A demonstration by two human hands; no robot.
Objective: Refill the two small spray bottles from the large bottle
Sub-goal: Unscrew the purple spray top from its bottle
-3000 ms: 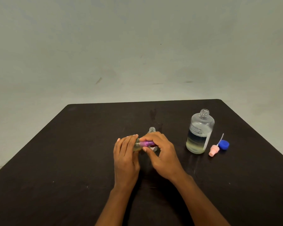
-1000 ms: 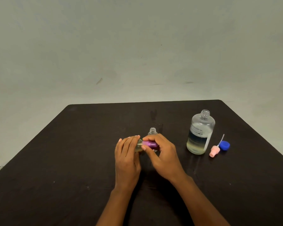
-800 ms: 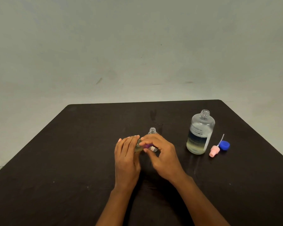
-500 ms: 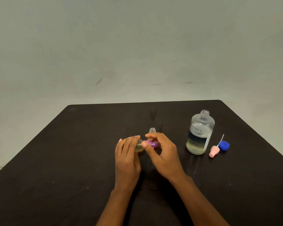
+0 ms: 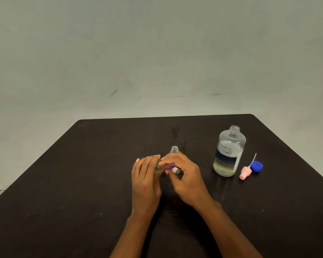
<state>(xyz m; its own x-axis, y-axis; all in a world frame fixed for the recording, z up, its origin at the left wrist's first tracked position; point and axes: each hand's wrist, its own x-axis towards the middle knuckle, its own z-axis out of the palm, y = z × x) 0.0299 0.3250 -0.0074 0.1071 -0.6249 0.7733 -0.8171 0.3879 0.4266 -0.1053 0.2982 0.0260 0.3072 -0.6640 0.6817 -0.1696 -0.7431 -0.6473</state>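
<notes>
At the middle of the dark table (image 5: 82, 183) my left hand (image 5: 145, 181) grips a small clear spray bottle (image 5: 158, 168) with yellowish liquid, tilted sideways. My right hand (image 5: 185, 177) pinches its purple spray cap (image 5: 169, 166) at the bottle's neck. Just behind my fingers stands a second small bottle (image 5: 175, 149), uncapped; its lower part is hidden. The large clear bottle (image 5: 228, 151) stands open to the right, about a third full of pale liquid.
A pink spray head (image 5: 245, 172) with its thin dip tube lies right of the large bottle, next to a blue cap (image 5: 256, 166). A pale wall rises behind the table's far edge.
My right fingers have shifted around the purple cap, turning it on the tilted bottle. My left hand and the other objects have stayed put.
</notes>
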